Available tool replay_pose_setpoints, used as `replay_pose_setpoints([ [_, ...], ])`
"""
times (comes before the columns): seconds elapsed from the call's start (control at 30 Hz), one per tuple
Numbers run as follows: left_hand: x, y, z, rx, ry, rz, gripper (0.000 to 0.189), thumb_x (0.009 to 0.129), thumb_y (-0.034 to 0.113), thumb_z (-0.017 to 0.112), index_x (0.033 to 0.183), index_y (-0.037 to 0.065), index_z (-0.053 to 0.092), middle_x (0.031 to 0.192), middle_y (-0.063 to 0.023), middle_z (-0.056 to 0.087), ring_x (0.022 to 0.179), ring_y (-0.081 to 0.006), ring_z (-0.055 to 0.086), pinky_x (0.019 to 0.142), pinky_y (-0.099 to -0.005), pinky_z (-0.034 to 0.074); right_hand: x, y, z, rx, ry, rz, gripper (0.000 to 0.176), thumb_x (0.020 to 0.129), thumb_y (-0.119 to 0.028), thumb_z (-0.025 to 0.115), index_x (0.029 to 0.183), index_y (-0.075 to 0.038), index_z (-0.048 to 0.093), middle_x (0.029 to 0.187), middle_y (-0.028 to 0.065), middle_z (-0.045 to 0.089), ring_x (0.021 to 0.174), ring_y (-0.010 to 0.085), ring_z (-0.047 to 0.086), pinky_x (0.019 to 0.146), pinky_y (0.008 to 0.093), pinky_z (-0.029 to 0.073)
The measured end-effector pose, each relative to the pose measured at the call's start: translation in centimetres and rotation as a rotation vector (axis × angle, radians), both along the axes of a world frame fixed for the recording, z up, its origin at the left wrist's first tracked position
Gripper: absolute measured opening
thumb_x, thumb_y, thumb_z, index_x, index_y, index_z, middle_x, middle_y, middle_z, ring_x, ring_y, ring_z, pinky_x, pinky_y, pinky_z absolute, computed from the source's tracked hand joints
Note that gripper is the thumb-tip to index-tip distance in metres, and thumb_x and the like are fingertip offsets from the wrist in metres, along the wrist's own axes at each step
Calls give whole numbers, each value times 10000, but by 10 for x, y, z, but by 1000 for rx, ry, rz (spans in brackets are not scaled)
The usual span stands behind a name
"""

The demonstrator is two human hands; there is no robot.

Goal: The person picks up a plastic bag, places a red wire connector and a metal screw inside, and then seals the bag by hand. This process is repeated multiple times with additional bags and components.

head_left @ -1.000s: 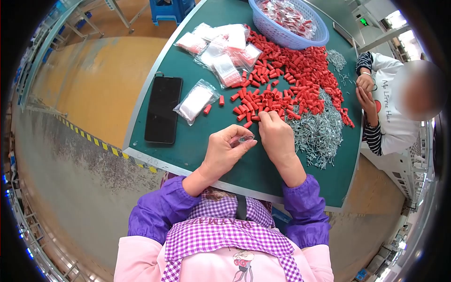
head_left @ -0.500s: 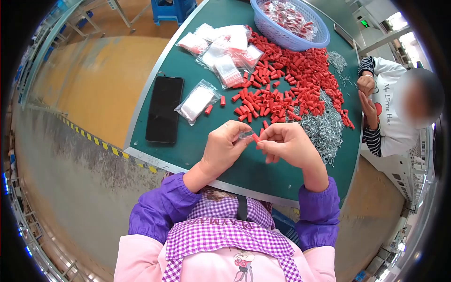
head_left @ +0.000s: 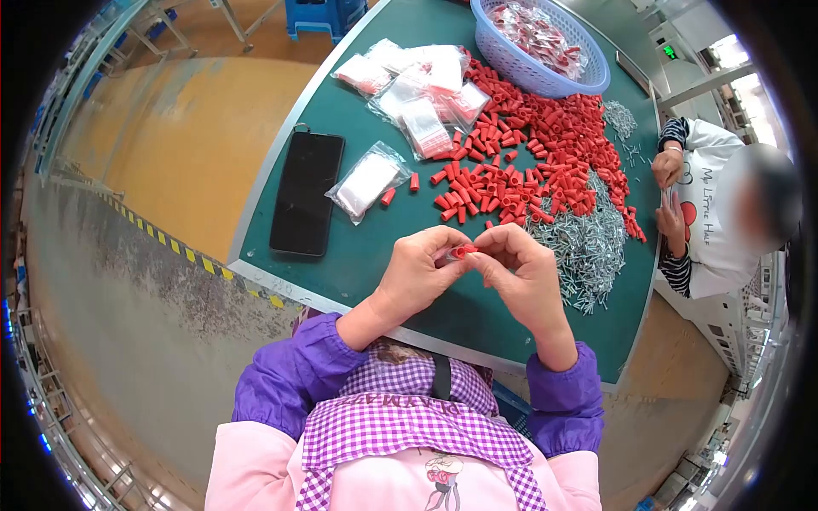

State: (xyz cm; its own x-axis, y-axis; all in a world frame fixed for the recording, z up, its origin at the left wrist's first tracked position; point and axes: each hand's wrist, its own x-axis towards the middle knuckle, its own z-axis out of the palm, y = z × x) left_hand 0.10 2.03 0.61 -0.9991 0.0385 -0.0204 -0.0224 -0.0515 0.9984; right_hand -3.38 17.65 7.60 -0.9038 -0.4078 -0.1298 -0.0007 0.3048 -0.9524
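Held in the fingers of my left hand (head_left: 415, 271) is a small clear plastic bag (head_left: 449, 256), mostly hidden by the thumb. My right hand (head_left: 518, 274) pinches a hollow red plastic cap (head_left: 462, 252) right at the bag's mouth, its fingertips almost meeting the left ones. Both hands are over the front of the green table (head_left: 366, 268). Just beyond them spreads a heap of red caps (head_left: 567, 128), with a pile of silver screws (head_left: 579, 255) to the right.
A black phone (head_left: 307, 194) lies at left beside a packet of clear bags (head_left: 368, 181). More bag packets (head_left: 423, 123) are behind. A lavender basket (head_left: 545, 75) holds filled bags. Across the right edge, another person (head_left: 716, 196) has both hands close together near a smaller screw pile (head_left: 619, 121).
My right hand has brought the red cap left to the bag's mouth, and my fingertips have come together. The view has shifted slightly. The other person's hands have moved a little apart.
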Motion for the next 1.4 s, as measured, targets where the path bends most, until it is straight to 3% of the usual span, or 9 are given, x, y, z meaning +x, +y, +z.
replay_pose_setpoints([
  [0.17, 2, 4, -6, -1, 36, 24, 197, 843, -18, 650, 1036, -39, 620, 928, -55, 661, 837, -78, 606, 709, -225, 519, 1, 2, -11, 196, 247, 48, 138, 819, -38, 683, 935, 0, 618, 758, 71, 640, 622, 93, 589, 570, 244, 481],
  [0.37, 4, 4, -6, -115, 123, 51, 289, 822, -52, 628, 1108, -24, 605, 941, -66, 663, 861, -81, 617, 728, -226, 517, 2, 0, -14, 224, 146, -1, 121, 809, -45, 669, 884, -1, 585, 696, 36, 588, 598, 67, 532, 539, 232, 433],
  [0.5, 5, 8, 8, -322, 291, 46, 355, 799, -68, 622, 1147, 2, 596, 937, -55, 661, 796, -70, 609, 705, -222, 506, -5, 2, -45, -4, -86, -133, 205, 752, -31, 670, 852, -31, 491, 702, -47, 458, 588, 14, 413, 510, 190, 341],
  [0.7, 5, 9, -2, -128, 208, 18, 416, 770, -87, 610, 1171, 19, 575, 882, -56, 618, 660, -107, 548, 643, -240, 483, -6, 5, -45, -118, -295, -127, 164, 804, -38, 649, 921, -27, 534, 813, -12, 551, 638, 24, 509, 513, 179, 384],
  [1.0, 4, 8, -8, -430, 374, 193, 317, 758, -33, 687, 1050, -6, 568, 958, -88, 607, 741, -160, 606, 628, -299, 503, -2, 6, -57, -205, -359, -152, 68, 851, -39, 622, 898, -13, 581, 777, 17, 606, 577, 60, 549, 467, 198, 404],
  [1.1, 3, 4, -13, -397, 420, 138, 227, 813, 5, 682, 1021, -9, 593, 927, -85, 634, 722, -133, 602, 606, -268, 496, -1, 5, -49, -252, -373, -147, 93, 863, -58, 634, 928, -8, 591, 786, 17, 607, 574, 60, 543, 481, 195, 405],
  [1.2, 6, -1, 0, 264, -150, 36, 145, 879, 50, 646, 1012, -2, 620, 877, -73, 662, 657, -81, 584, 551, -201, 462, -5, 8, -44, -417, -349, -209, 138, 871, -75, 647, 980, -3, 603, 790, 11, 605, 580, 61, 540, 503, 192, 406],
  [1.23, 4, -5, 8, 329, -187, -1, 149, 920, 89, 610, 1043, 7, 627, 857, -61, 675, 597, -37, 557, 500, -148, 410, -5, 11, -42, -410, -357, -198, 176, 866, -101, 675, 1002, -5, 618, 805, 3, 601, 630, 60, 549, 561, 186, 419],
  [1.4, 5, -10, 19, 430, -282, -63, 165, 929, 115, 600, 1043, -1, 627, 856, -53, 678, 585, -34, 554, 475, -153, 395, 4, 6, -36, -441, -193, -129, 112, 860, -49, 674, 957, -1, 646, 844, 11, 606, 738, 62, 559, 646, 191, 434],
])
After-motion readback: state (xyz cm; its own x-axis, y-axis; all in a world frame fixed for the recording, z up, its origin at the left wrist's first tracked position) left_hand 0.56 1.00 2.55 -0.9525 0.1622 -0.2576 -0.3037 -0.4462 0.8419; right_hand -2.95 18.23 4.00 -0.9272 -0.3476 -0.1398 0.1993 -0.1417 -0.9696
